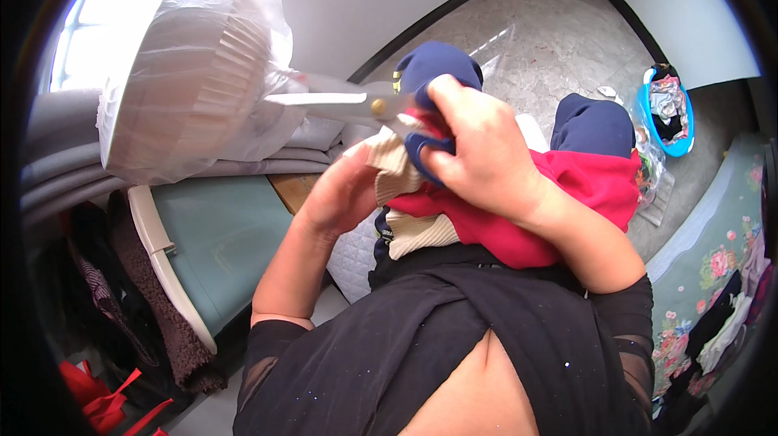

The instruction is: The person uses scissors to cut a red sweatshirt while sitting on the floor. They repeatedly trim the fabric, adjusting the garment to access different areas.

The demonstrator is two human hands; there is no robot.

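Note:
My right hand (pixel 486 150) grips the blue handles of a pair of scissors (pixel 378 108), whose metal blades point left and are partly blurred. Cream ribbed knit fabric (pixel 395 162) is held in my left hand (pixel 343 190), close below the scissors. Part of that hand's fingers is hidden behind the fabric. A red garment (pixel 583 184) lies across my lap, over dark blue trousers (pixel 437 65). More cream ribbing (pixel 422 234) shows at the red garment's near edge. Whether the blades touch the fabric is hard to tell.
A plastic-covered fan (pixel 200 71) stands at upper left, near the blades. Below it is a green container with a cream rim (pixel 176 278). A blue basket of clothes (pixel 687 126) stands on the floor at right, beyond a floral cover (pixel 687 290) with clothes on it.

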